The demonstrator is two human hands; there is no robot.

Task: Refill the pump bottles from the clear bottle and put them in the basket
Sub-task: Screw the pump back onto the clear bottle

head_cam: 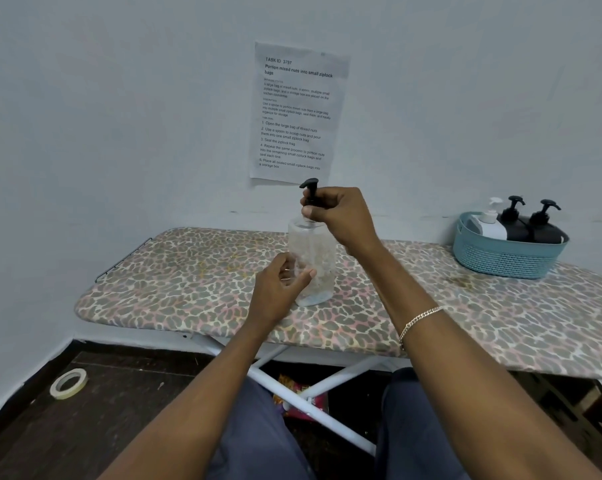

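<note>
Clear bottle (311, 265) stands upright on ironing board (188, 271); left hand (278, 289) grips its body, right hand (341, 216) pinches its black pump (310, 188). Teal basket (500, 261) holds one white, two black pump bottles (534, 230).

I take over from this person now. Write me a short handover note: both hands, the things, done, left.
Left hand holds the clear bottle low, upright on the ironing board.
Right hand grips the black pump at its neck; whether on or off, cannot tell.
Done: white pump bottle and two black pump bottles stand in the basket.
Left: settle this pump.
</note>
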